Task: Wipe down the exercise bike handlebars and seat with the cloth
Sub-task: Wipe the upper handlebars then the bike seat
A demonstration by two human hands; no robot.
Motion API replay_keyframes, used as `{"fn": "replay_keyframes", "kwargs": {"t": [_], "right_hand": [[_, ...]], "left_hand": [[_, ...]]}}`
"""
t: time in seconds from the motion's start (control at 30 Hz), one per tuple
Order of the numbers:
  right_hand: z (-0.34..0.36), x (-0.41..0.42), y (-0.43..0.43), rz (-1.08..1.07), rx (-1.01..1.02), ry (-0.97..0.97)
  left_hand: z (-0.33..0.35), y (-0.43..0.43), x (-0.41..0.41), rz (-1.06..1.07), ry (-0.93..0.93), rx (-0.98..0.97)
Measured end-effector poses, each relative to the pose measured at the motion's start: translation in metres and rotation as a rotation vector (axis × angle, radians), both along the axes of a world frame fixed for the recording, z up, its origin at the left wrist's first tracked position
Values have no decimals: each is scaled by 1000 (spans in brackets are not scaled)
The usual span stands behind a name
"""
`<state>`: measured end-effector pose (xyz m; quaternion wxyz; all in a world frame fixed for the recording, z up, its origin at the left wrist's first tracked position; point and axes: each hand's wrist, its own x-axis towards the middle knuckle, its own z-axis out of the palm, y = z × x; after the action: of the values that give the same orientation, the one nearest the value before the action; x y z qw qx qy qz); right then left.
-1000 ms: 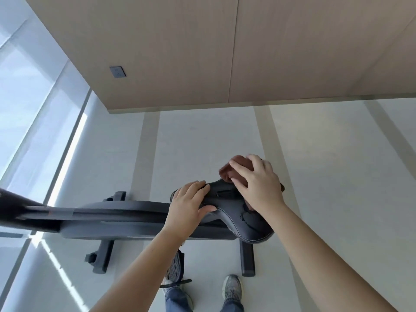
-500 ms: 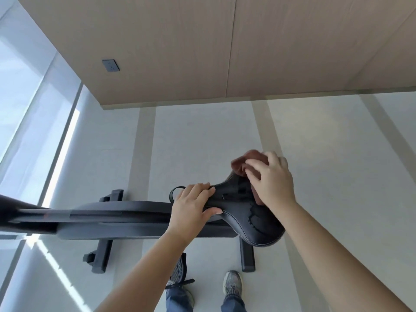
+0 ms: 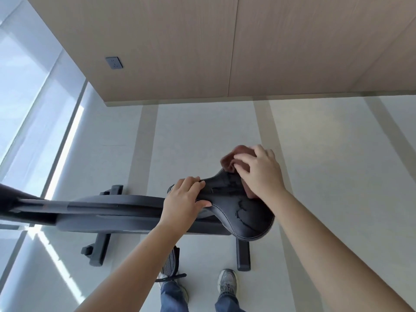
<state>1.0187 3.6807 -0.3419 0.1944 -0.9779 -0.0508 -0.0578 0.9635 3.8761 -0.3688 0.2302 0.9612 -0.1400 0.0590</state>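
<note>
Seat wipe in progress, head view looking down. The black seat (image 3: 238,212) of the exercise bike (image 3: 112,210) lies between the two hands. The right hand (image 3: 262,176) has its fingers curled into the bunched reddish-brown cloth (image 3: 228,162) and presses it against the far, wide edge of the seat. Part of the cloth sticks out beyond the fingertips, and a fold shows beneath the wrist. The left hand (image 3: 183,199) grips the narrow nose of the seat, fingers over the top and thumb along the near edge, apparently to steady it.

Dark, irregular streaks (image 3: 242,208) on the near half of the seat look like damp traces. They suggest that this part has been passed over at least once, while the far edge under the cloth is the part being worked now. Progress is judged as somewhere within the seat step, not at its end.

The handlebars (image 3: 13,199) are probably the dark bars cut off at the left edge of the view. They are blurred, so whether they have been wiped cannot be told. Left to do, at most: the rest of the seat rim and, if untouched, the handlebars. Below, a pedal (image 3: 171,262) and the person's shoes (image 3: 227,282) show above the pale floor (image 3: 202,136).
</note>
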Motion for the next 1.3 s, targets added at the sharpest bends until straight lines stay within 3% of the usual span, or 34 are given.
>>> {"fn": "replay_keyframes", "kwargs": {"t": [0.1,0.3,0.5,0.63,0.83,0.97,1.03,1.3], "right_hand": [[0,19,-1,82,-31,116],[-1,-77,-7,204,-5,-90],[3,-48,14,480,-86,-59],[4,-35,28,599,-104,8],[-6,-54,0,543,-41,-73],[-4,-31,73,613,-70,-101],[-2,-22,96,638,-95,-11],[-4,-58,14,555,-108,-80]], "left_hand": [[0,-1,-1,39,7,-26],[-4,-1,-2,70,26,-57],[-7,6,-3,151,152,-215],[-9,23,-11,204,168,-221],[-7,57,-22,266,169,-119],[-11,64,-36,272,155,-117],[-12,70,-43,301,140,-114],[-9,75,-57,278,147,-140]]}}
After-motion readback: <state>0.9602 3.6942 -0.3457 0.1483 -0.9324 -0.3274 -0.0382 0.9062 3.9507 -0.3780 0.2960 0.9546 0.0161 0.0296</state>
